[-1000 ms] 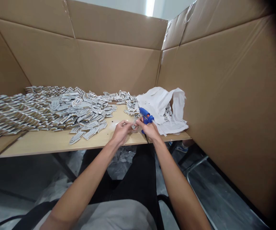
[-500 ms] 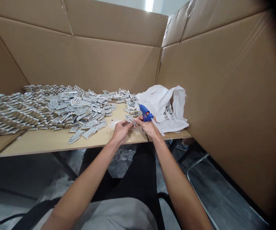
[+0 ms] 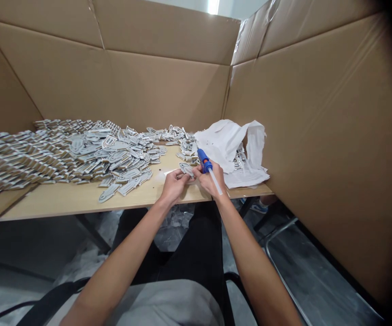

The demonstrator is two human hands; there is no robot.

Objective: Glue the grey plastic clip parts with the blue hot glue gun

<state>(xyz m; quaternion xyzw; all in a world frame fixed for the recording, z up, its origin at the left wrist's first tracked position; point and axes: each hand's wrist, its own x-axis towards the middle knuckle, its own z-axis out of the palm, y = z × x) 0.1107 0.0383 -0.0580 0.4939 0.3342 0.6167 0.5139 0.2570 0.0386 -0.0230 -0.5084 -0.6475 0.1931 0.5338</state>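
Between my fingers near the table's front edge is a flat grey cut-out piece (image 3: 186, 169), pointed and edged in white. My left hand (image 3: 174, 184) is closed on its near left side. A blue hot glue gun (image 3: 204, 159) sits in my right hand (image 3: 212, 179), its nozzle pointing away from me and a whitish glue stick (image 3: 215, 182) jutting from its back. The fingertips of my right hand also come up to the grey piece; whether they grip it is hard to make out.
Many similar pieces (image 3: 124, 154) lie heaped to the left, with stacked rows (image 3: 19, 158) beyond them. White crumpled sheeting (image 3: 221, 140) covers some pieces at the right. Cardboard walls (image 3: 165, 90) enclose the wooden table (image 3: 70, 199) at the back and right.
The glue gun has turned in my right hand, and its glue stick now points more toward me. Both hands stay at nearly the same spot with the grey piece.
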